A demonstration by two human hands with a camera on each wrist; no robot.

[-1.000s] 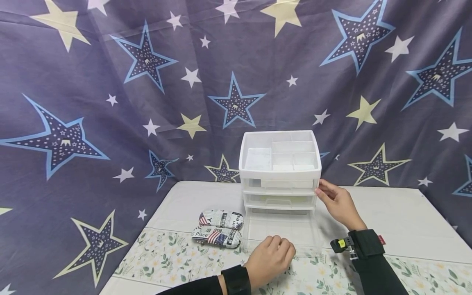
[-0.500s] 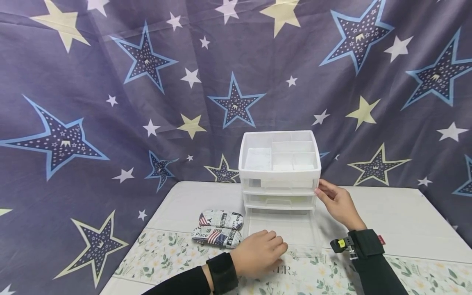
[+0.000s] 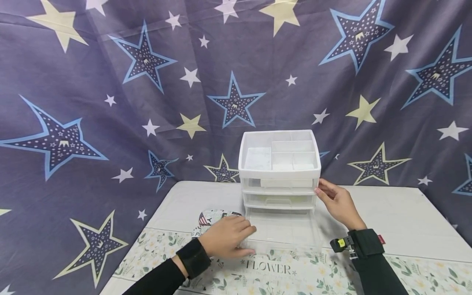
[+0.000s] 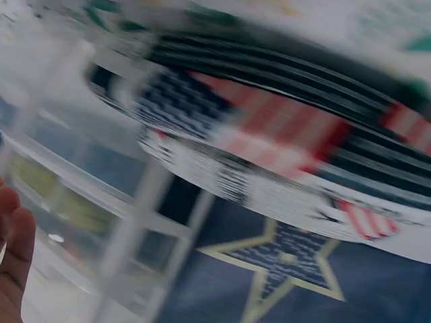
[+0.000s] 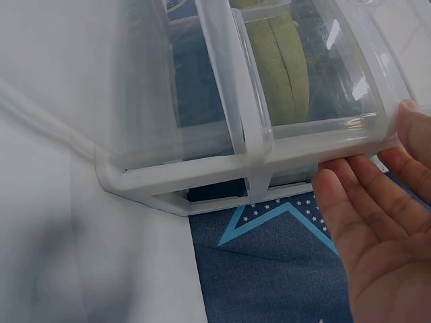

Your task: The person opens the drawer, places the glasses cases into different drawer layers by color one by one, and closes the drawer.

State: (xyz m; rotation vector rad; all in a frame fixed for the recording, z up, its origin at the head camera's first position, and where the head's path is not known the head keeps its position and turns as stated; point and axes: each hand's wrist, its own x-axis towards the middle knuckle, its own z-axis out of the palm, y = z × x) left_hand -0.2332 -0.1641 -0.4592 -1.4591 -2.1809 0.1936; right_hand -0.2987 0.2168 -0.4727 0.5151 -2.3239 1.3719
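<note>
A white storage unit (image 3: pixel 280 175) with clear drawers stands on the table, its bottom drawer (image 3: pixel 284 229) pulled out. At its right side my right hand (image 3: pixel 339 205) holds the frame, thumb towards the front and fingers along the side. Left of the drawer lie two rounded cases with newspaper and flag print, one behind the other. My left hand (image 3: pixel 228 237) is over the front case (image 3: pixel 197 233) with relaxed fingers and covers most of it; whether it touches is unclear. The back case (image 3: pixel 212 217) shows partly. Both look blurred in the left wrist view, fingertips (image 4: pixel 20 232) apart from them.
An olive-green item (image 5: pixel 283 67) sits inside a drawer of the unit. Compartments (image 3: pixel 295 157) divide its open top. A floral cloth strip (image 3: pixel 269 282) with the word FLOWER runs along the table's front. Behind hangs a star-print curtain (image 3: pixel 287 102).
My left hand has moved leftward from the front of the pulled-out drawer to above the front case. The right hand, storage unit and drawer stay where they were.
</note>
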